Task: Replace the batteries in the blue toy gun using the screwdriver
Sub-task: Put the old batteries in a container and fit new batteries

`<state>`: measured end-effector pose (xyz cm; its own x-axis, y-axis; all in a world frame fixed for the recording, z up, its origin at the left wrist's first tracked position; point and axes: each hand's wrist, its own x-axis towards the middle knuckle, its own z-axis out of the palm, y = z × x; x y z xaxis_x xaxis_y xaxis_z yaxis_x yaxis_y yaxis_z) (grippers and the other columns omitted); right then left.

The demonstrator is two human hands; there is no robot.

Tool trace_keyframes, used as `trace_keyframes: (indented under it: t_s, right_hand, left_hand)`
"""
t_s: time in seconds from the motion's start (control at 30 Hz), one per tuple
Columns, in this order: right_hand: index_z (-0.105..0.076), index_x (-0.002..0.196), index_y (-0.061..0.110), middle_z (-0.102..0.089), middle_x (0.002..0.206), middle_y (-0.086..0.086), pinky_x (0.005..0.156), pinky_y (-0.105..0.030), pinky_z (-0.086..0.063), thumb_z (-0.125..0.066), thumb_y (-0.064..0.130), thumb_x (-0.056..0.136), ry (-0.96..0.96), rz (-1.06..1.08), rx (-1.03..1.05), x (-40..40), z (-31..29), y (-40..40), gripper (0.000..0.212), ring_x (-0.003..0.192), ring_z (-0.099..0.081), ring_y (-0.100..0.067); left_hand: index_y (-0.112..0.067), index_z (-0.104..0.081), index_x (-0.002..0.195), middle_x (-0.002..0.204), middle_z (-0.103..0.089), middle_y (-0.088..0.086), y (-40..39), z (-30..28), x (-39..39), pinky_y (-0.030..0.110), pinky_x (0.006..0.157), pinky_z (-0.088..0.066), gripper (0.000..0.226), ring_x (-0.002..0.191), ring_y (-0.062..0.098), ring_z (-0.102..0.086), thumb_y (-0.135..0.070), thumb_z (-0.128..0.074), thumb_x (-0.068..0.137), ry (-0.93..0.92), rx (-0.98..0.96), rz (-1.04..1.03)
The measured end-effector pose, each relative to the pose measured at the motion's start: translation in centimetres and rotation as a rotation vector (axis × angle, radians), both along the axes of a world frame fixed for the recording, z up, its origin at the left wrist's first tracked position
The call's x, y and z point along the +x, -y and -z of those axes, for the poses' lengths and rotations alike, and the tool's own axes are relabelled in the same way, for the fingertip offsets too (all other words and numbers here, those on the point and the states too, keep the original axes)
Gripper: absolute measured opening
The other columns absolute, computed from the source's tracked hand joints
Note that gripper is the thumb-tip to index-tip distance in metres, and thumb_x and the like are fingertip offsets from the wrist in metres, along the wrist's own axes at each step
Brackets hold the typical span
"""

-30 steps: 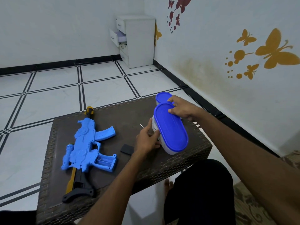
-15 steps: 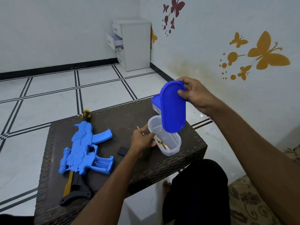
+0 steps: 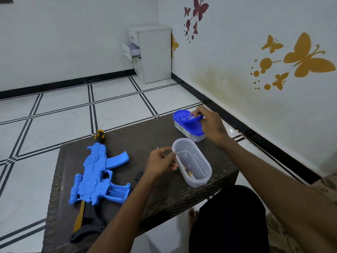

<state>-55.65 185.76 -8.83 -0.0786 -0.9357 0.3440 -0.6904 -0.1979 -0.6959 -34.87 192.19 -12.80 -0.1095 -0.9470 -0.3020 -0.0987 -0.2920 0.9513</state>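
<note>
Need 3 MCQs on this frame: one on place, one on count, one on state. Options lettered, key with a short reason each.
1. Where does the blue toy gun lie on the table?
A. on its left part
B. beside the far container
C. inside the clear container

2. How many oval containers stand on the table?
A. one
B. two
C. three

3. What state is the near clear container in?
A. closed with a blue lid
B. tipped on its side
C. open, lid off

Key: 1 A, the gun lies left of both hands. 2 B, the clear container and the far lidded container. 3 C, its rim is bare; the right hand holds the blue lid over the far one while the left hand touches the clear one's rim.
</note>
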Motion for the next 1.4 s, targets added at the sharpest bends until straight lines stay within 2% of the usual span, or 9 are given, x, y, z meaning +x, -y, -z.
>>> trace_keyframes:
  t_s: [0.1, 0.3, 0.47, 0.63, 0.77, 0.9, 1.17, 1.3, 1.4]
  right_hand:
    - [-0.053, 0.084, 0.024, -0.064, 0.092, -0.007, 0.081, -0.047, -0.052, -0.035, 0.005, 0.080, -0.147, -0.066, 0.047, -1.3, 0.7, 0.4, 0.027, 0.095, -0.061, -0.035]
    - [-0.064, 0.098, 0.011, -0.067, 0.099, -0.011, 0.083, -0.047, -0.054, -0.045, -0.017, 0.072, -0.381, -0.213, 0.108, -2.8, 1.3, 1.5, 0.043, 0.092, -0.062, -0.031]
    - [-0.066, 0.102, 0.012, -0.067, 0.108, -0.010, 0.094, -0.043, -0.053, -0.059, -0.013, 0.078, -0.432, -0.230, 0.234, -2.4, 1.4, 1.2, 0.035, 0.103, -0.062, -0.028]
    - [-0.068, 0.102, 0.009, -0.070, 0.103, -0.008, 0.086, -0.037, -0.054, -0.054, -0.002, 0.088, -0.360, -0.171, 0.060, 1.3, -0.1, -1.6, 0.023, 0.093, -0.064, -0.022]
    - [-0.069, 0.106, 0.010, -0.071, 0.102, -0.007, 0.074, -0.030, -0.054, -0.057, 0.013, 0.092, -0.578, -0.291, 0.468, 5.1, 0.3, -3.6, 0.018, 0.088, -0.066, -0.020]
    - [-0.061, 0.126, 0.010, -0.065, 0.120, -0.011, 0.080, -0.031, -0.052, -0.069, 0.017, 0.087, -0.739, -0.311, 0.706, 6.3, 1.9, -3.8, 0.040, 0.103, -0.063, -0.025]
    - [-0.056, 0.129, 0.014, -0.063, 0.120, -0.008, 0.082, -0.029, -0.051, -0.077, 0.010, 0.081, -0.733, -0.256, 0.680, 7.7, 2.1, -3.4, 0.053, 0.105, -0.061, -0.022]
    - [-0.063, 0.115, 0.010, -0.067, 0.101, -0.009, 0.075, -0.028, -0.053, -0.067, 0.013, 0.089, -0.694, -0.087, 0.542, 7.3, 1.8, -3.3, 0.027, 0.089, -0.064, -0.020]
    - [-0.063, 0.108, 0.008, -0.065, 0.094, -0.010, 0.071, -0.032, -0.053, -0.062, 0.010, 0.088, -0.600, -0.006, 0.402, 7.8, 0.4, -3.6, 0.020, 0.084, -0.062, -0.021]
  left_hand:
    - [-0.008, -0.057, 0.126, 0.090, -0.071, 0.015, 0.5, -0.3, 0.6, 0.036, 0.072, -0.061, 0.032, 0.074, 0.025, -0.071, -0.012, -0.059, 0.094, 0.025, -0.050, -0.017]
    - [-0.011, -0.063, 0.118, 0.085, -0.072, 0.010, 0.8, -0.2, 0.4, 0.034, 0.072, -0.061, 0.023, 0.079, 0.025, -0.072, -0.011, -0.058, 0.095, 0.070, -0.089, -0.012]
    - [-0.010, -0.065, 0.117, 0.093, -0.072, 0.011, 0.7, 0.1, 0.0, 0.037, 0.073, -0.061, 0.024, 0.081, 0.021, -0.073, -0.011, -0.060, 0.093, 0.134, -0.111, 0.055]
    - [-0.006, -0.067, 0.112, 0.087, -0.071, 0.008, 0.2, 0.7, 0.5, 0.031, 0.072, -0.061, 0.023, 0.077, 0.017, -0.071, -0.003, -0.063, 0.089, 0.132, -0.138, 0.048]
    - [-0.008, -0.070, 0.108, 0.082, -0.070, 0.003, -0.4, 1.5, 1.8, 0.030, 0.076, -0.060, 0.020, 0.075, 0.012, -0.067, -0.003, -0.062, 0.090, 0.177, -0.153, 0.009]
    - [-0.013, -0.074, 0.100, 0.080, -0.071, 0.003, -1.2, 1.6, 4.0, 0.031, 0.074, -0.059, 0.017, 0.069, 0.013, -0.066, -0.007, -0.062, 0.089, 0.262, -0.235, -0.057]
    - [-0.019, -0.074, 0.102, 0.100, -0.072, -0.006, -2.8, 2.4, 13.2, 0.024, 0.083, -0.048, 0.019, 0.095, 0.008, -0.064, -0.013, -0.065, 0.086, 0.595, -0.409, -0.258]
    - [-0.024, -0.069, 0.112, 0.121, -0.061, 0.009, -3.3, 4.1, 17.1, 0.039, 0.101, -0.037, 0.033, 0.120, 0.027, -0.049, -0.025, -0.069, 0.080, 0.922, -0.351, -0.339]
    - [-0.030, -0.061, 0.124, 0.143, -0.041, 0.014, -3.9, 4.5, 18.3, 0.050, 0.114, -0.024, 0.048, 0.139, 0.034, -0.027, -0.046, -0.070, 0.080, 1.003, -0.210, -0.361]
